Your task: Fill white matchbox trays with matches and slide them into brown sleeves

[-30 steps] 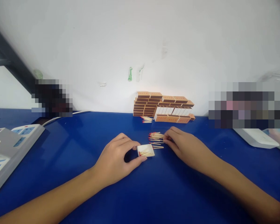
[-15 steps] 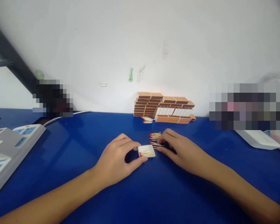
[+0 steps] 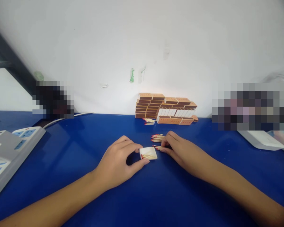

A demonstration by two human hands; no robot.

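My left hand [image 3: 123,160] grips the left end of a small white matchbox tray [image 3: 148,149] between thumb and fingers. Several red-tipped matches [image 3: 149,156] lie along the near side inside it. To the right of the tray, my right hand [image 3: 177,146] is closed in a pinch on a few matches [image 3: 158,147], their red heads pointing left toward the tray. Just beyond those fingers lies a loose pile of matches [image 3: 157,137] on the blue table [image 3: 97,201], its right end partly hidden by my right hand.
Stacked matchboxes [image 3: 165,107] stand against the white wall [image 3: 109,47], with another small bunch of matches [image 3: 149,121] in front. A grey and white power strip [image 3: 26,148] is at left, with a white cable [image 3: 61,119]. A white object [image 3: 260,140] lies at right.
My right hand's fingers have closed on a few matches and drawn them slightly apart from the pile. The left hand and the tray have stayed in place.
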